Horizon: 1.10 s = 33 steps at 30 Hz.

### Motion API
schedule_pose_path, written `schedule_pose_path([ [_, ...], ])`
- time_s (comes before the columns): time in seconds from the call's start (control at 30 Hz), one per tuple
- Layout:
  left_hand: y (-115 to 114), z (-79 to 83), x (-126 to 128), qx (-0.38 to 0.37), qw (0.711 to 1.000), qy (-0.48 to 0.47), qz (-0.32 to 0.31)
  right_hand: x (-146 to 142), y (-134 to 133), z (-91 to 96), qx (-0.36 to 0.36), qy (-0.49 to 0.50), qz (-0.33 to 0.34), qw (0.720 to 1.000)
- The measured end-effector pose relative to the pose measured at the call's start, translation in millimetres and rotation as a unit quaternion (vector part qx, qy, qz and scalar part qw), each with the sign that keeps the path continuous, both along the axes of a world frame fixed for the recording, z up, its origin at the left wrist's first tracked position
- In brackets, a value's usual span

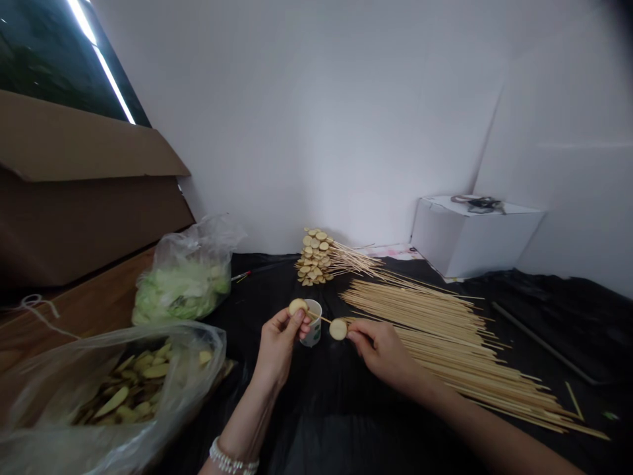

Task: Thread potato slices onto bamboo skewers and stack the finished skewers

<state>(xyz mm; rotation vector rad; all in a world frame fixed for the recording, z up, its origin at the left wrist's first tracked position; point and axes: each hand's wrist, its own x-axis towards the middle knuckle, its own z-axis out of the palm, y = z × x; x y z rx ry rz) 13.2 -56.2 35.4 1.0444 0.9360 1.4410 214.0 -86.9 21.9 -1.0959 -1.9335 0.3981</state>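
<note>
The hands work a little apart, joined by one thin stick (pixel 324 319) that spans the gap between them. The left hand (pixel 278 338) pinches a pale slice (pixel 297 305) between thumb and fingers, just above and beside a paper cup (pixel 310 340); the right hand (pixel 383 349) grips the edge of a second slice (pixel 339 329) at the stick's right end. Whether the stick has entered either slice cannot be told. Both slices look light and firm, probably damp and a bit slippery, and could split if pressed hard; the rim or flat faces make the safest hold. The stick should be light and stiff, yet likely to bend or snap under a sideways push, so it is best held close to where the force goes. On the black sheet (pixel 316 435), loose sticks (pixel 469 356) lie to the right, slice-topped sticks (pixel 315 256) are heaped at the far side, and a clear bag (pixel 44 396) of cut pieces sits near left.
</note>
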Motion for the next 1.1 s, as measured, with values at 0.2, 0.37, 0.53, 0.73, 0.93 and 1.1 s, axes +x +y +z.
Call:
schedule_pose_path([
  [0.2, -2, 2.7, 2, -0.02, 0.997, -0.073, 0.019, 0, -1, 1.1, 0.006, -0.026, 0.003, 1.0],
  [0.37, 0, 2.3, 0, -0.003, 0.997, -0.054, 0.047, 4, 1, -1.4, 0.014, -0.062, 0.019, 0.998],
  [0.53, 1, 0.6, -1, 0.004, 0.997, -0.033, 0.069, 5, -2, -1.0, 0.088, -0.103, -0.007, 0.991],
  [0.73, 2, -4.4, 1, 0.013, 0.997, -0.011, 0.074, 1, -5, -3.0, 0.085, -0.117, -0.01, 0.99],
  [0.93, 2, -6.6, 0, 0.017, 0.999, 0.01, 0.049, -1, -4, -1.4, -0.008, -0.06, 0.003, 0.998],
  [1.1, -2, -6.7, 5, 0.009, 1.0, 0.022, 0.017, -6, -5, -6.2, 0.064, -0.087, -0.01, 0.994],
])
